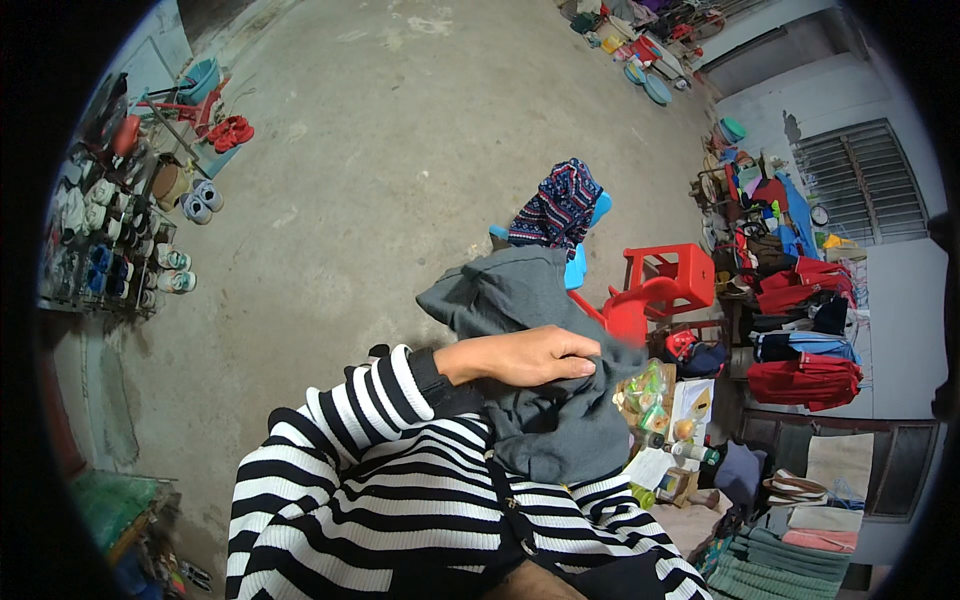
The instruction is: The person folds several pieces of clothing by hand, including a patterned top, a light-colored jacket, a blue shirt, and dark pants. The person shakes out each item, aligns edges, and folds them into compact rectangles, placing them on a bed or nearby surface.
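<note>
My left hand (pixel 525 357) reaches across my front in a black-and-white striped sleeve, its fingers closed on a dark grey cloth garment (pixel 545 430). The garment hangs in loose folds above my lap, and its far part spreads forward past the hand. My right hand is hidden; only its striped sleeve (pixel 625 500) shows beside the cloth. Just beyond the grey garment, a patterned dark blue and red cloth (pixel 558 205) lies draped over a blue plastic stool or chair (pixel 575 270), partly covered.
Red plastic seats (pixel 675 278) stand to the right. Nearby, a cluttered surface holds bags of food (pixel 652 400) and papers. Red garments (pixel 805 382) hang along the right wall. At left is a shoe rack (pixel 105 225), with grey slippers (pixel 202 200) beside it on the concrete floor (pixel 330 180).
</note>
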Tool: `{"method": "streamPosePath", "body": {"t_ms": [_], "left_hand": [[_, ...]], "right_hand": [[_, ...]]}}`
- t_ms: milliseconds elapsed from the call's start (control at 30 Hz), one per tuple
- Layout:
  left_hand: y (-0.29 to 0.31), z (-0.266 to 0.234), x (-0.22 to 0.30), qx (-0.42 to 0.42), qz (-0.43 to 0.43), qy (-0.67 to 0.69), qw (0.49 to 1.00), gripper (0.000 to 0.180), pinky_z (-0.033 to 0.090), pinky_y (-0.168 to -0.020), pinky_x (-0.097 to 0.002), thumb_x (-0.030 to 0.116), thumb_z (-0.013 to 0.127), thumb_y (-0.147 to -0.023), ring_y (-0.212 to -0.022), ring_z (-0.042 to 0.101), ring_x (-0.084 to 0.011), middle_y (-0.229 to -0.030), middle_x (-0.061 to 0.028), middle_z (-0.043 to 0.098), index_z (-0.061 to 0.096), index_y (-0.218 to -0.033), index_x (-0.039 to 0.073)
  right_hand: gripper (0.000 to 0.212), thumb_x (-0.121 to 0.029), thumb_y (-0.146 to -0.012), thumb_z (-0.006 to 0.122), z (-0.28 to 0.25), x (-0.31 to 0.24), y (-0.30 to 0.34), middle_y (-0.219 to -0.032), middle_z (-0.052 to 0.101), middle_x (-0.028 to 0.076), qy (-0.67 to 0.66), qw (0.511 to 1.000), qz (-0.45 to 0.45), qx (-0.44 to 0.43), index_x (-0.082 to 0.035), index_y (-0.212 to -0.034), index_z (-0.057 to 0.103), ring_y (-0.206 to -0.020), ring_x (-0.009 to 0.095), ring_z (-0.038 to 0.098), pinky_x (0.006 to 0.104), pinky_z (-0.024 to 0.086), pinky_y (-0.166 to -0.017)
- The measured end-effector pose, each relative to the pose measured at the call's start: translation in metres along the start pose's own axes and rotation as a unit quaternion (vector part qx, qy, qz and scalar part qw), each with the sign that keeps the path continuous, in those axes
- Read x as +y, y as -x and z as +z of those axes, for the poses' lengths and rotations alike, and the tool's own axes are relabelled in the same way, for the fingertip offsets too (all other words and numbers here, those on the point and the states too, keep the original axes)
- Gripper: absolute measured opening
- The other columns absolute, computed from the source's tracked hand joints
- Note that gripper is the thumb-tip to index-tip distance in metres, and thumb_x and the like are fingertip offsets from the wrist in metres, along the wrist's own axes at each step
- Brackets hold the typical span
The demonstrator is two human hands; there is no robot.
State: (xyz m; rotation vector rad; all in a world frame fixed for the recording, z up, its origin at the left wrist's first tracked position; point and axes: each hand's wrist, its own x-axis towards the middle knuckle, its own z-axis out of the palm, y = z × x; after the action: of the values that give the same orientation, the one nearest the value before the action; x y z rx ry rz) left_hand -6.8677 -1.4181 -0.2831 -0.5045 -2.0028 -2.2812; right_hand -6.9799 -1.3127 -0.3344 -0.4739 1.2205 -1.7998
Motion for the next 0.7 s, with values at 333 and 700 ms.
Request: {"method": "streamPosePath", "body": {"t_ms": [333, 700], "left_hand": [[0.04, -0.027, -0.052, 0.155, -0.135, 0.293, 0.934, 0.024, 0.045, -0.076, -0.0233, 0.02, 0.045, -0.096, -0.08, 0.051, -0.0047, -0.088, 0.0041, 0.057, 0.058, -0.091, 0.001], [0.03, -0.041, -0.053, 0.336, -0.127, -0.155, 0.92, 0.028, 0.047, -0.069, -0.0339, 0.028, 0.059, -0.084, -0.078, 0.064, -0.0248, -0.085, -0.0146, 0.067, 0.066, -0.087, 0.002]], "right_hand": [[0.088, -0.064, -0.08, 0.051, 0.005, -0.012, 0.0, -0.143, 0.024, 0.019, -0.117, 0.99, 0.023, -0.08, -0.014, -0.142, 0.015, -0.121, 0.032, 0.043, 0.0482, 0.028, -0.106], [0.076, -0.055, -0.088, 0.047, 0.014, 0.014, -0.033, -0.143, 0.03, 0.02, -0.056, 0.985, 0.049, -0.158, -0.017, -0.146, 0.015, -0.12, 0.034, 0.046, 0.0442, 0.034, -0.104]]}}
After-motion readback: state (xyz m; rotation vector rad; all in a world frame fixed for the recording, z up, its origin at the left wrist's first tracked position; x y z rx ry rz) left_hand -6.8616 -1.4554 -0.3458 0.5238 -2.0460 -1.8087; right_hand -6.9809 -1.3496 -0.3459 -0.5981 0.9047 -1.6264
